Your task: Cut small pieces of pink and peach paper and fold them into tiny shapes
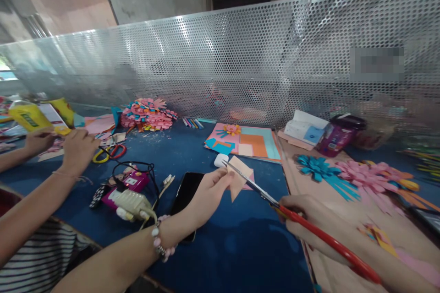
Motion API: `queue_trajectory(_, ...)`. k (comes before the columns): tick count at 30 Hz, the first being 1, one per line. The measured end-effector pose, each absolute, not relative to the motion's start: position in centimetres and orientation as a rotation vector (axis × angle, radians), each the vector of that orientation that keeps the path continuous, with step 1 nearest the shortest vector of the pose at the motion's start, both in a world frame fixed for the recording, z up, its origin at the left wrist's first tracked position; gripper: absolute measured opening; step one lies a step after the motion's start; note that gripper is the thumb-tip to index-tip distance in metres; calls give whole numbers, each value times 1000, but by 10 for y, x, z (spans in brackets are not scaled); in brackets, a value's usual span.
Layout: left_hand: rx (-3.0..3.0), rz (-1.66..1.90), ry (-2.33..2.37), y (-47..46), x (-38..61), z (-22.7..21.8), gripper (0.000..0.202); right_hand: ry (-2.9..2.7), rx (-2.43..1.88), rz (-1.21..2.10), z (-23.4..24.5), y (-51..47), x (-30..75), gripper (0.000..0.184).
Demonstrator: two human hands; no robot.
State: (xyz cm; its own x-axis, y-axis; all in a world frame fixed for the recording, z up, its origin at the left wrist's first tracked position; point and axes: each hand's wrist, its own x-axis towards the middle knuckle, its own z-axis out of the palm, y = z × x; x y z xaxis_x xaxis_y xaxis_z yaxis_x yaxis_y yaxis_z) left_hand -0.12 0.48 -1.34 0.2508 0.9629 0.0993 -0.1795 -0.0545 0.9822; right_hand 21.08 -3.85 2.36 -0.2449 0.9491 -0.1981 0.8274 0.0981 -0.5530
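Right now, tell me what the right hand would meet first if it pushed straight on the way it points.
The right hand points up-left along its scissors, whose blades sit at the paper pinched in the left hand. That paper comes first, though depth is hard to judge.

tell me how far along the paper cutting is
Done: a blue flower and a pink flower lie made up on the right. In hand: the left hand pinches a peach paper piece while the right hand holds scissors across its top. Left: whole coloured sheets lie uncut behind it.
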Motion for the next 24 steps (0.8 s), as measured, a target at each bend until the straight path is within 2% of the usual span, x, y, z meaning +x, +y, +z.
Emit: queue_trajectory(24, 1285, 1159, 850, 4, -2, -12, 28, -2243, -1850, 768, 24, -42, 212, 9)
